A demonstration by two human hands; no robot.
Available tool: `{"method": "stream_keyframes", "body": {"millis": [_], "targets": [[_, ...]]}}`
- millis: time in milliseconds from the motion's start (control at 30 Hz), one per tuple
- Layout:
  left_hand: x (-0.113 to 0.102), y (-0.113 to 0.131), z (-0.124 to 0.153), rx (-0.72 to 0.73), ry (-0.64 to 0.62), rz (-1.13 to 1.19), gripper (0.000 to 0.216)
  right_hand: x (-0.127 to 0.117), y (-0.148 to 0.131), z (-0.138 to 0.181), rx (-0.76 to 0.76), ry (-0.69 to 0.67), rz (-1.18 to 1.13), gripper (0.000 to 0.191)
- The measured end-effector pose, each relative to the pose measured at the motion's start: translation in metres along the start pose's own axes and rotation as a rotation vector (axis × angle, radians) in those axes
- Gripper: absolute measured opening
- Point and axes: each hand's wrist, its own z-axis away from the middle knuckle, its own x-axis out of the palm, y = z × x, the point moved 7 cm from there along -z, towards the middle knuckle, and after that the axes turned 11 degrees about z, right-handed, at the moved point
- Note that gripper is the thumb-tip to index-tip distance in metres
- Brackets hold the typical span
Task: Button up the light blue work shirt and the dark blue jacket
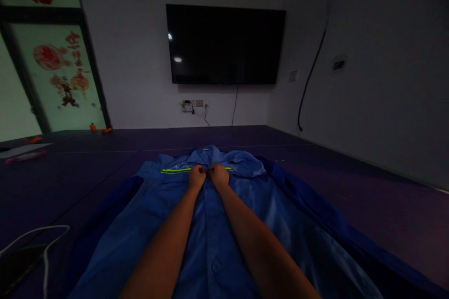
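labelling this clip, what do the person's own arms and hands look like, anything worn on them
The left forearm and right forearm are bare as far as they show: no sleeves, watch or markings visible. The left hand and right hand are ungloved. Too dim to tell about rings.

Plenty of room on the right, over purple floor between blue jacket and right wall; near left, a white cable loops across the way!

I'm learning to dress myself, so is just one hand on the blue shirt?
No, the left hand and the right hand are both on the front of the blue shirt.
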Motion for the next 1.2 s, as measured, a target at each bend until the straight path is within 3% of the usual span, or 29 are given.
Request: {"method": "stream_keyframes", "body": {"millis": [1200], "targets": [[0.0036, 0.0030, 0.0049, 0.022, -0.009, -0.232, 0.006, 0.0032, 0.0017, -0.0015, -0.012, -0.009, -0.035, 0.022]]}}
